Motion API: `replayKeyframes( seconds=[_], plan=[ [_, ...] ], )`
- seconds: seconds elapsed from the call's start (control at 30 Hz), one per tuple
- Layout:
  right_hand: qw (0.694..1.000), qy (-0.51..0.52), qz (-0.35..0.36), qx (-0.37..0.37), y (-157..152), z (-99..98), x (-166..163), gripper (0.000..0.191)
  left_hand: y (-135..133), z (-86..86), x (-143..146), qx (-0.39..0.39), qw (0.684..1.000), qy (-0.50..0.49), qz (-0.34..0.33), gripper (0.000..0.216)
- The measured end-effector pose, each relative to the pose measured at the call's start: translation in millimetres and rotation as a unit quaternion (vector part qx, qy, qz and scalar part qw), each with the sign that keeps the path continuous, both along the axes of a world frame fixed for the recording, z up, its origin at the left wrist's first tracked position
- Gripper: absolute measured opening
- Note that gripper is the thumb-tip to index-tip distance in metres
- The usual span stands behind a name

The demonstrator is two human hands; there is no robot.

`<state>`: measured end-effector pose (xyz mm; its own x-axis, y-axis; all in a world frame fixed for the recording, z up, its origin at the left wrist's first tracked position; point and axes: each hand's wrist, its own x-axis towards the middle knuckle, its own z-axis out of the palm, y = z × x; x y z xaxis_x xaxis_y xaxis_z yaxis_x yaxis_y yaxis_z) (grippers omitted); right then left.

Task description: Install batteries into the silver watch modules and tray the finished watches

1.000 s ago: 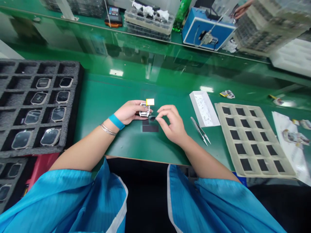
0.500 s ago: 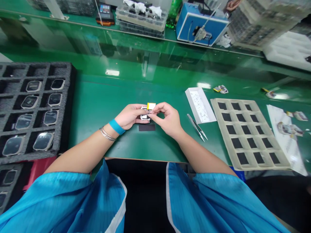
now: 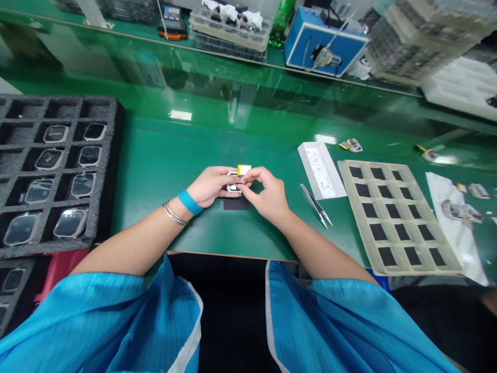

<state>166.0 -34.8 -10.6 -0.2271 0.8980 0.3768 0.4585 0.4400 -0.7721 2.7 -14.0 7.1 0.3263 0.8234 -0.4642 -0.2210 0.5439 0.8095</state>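
Observation:
Between its thumb and fingers my left hand (image 3: 212, 186) holds an opened smartwatch case (image 3: 234, 188), its pale inside facing up. A small battery with yellow tape (image 3: 244, 170) sticks out at the case's far edge. My right hand (image 3: 267, 194) is pinched at the right side of the case, just below the battery. Whatever lies between those fingertips is too small to make out. A flat black piece (image 3: 236, 205) lies on the table under the hands. Right of my right hand rest metal tweezers (image 3: 316, 206).
On the left, a grey foam tray (image 3: 111, 150) holds several smartwatches. To the right are a white box (image 3: 304, 155) with tiny bits inside and a beige tray (image 3: 359, 223) of black squares. Loose batteries (image 3: 351, 145) lie behind it. A blue machine (image 3: 303, 39) stands on the back shelf.
The view has shifted slightly. Both hands stay together at the watch case, with the right thumb and fingers still pinched beside the battery. Nothing has been let go.

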Motion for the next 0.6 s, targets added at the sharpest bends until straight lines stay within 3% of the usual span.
replayKeyframes(
  seconds=[0.1, 0.17, 0.27, 0.4, 0.6],
  plan=[
    [0.996, -0.058, -0.021, 0.062, -2, -0.9, -1, 0.007, 0, -0.7, 1, 0.003, 1.0, -0.002, 0.016, 0.015],
    [0.993, -0.063, -0.058, 0.085, 0, -2.5, 0, 0.015, 0, -1.1, 1, 0.005, 1.0, 0.001, 0.027, 0.017],
    [0.995, 0.016, -0.095, 0.0, 8, -7.3, 4, 0.044, 0, -1.8, 0, 0.004, 1.0, 0.005, 0.026, 0.02],
    [0.967, 0.176, -0.032, -0.183, 19, -12.7, 8, 0.039, 1, -3.0, 0, 0.007, 1.0, -0.002, 0.003, 0.023],
    [0.974, 0.194, -0.053, -0.106, 15, -7.6, 5, 0.023, 1, -5.0, 1, 0.016, 0.998, -0.051, -0.046, 0.038]
  ],
)
